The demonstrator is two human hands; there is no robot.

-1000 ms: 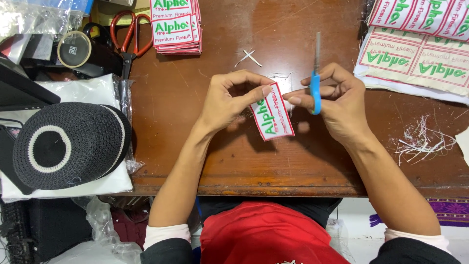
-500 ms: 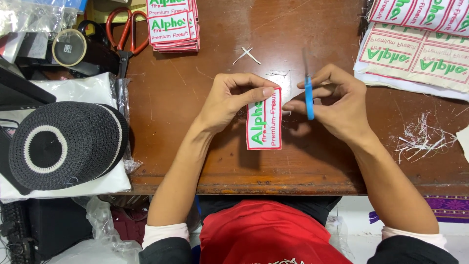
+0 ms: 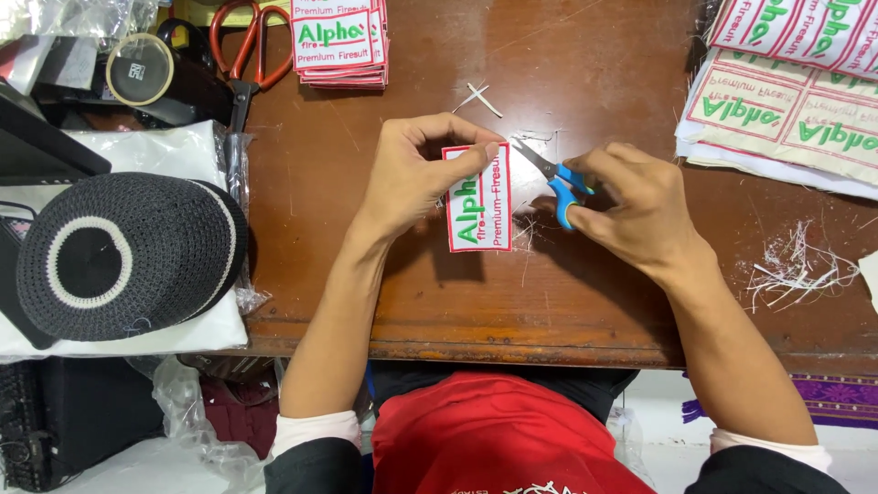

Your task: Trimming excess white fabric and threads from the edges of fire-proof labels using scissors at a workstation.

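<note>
My left hand (image 3: 412, 178) pinches the embroidered patch (image 3: 477, 198) by its upper edge, thumb in front and fingers curled behind, holding it just above the tabletop (image 3: 585, 293). The patch stands on end, its long axis running away from me, lettering reading sideways. It looks light and flexible yet fairly stiff from the stitching, so a grip near the edge being trimmed should keep it flat. My right hand (image 3: 631, 206) is closed around small blue-handled scissors (image 3: 549, 176), blades pointing toward the patch's top right corner, just beside my left fingertips. Loose thread scraps (image 3: 796, 270) lie well right of my fingers.
</note>
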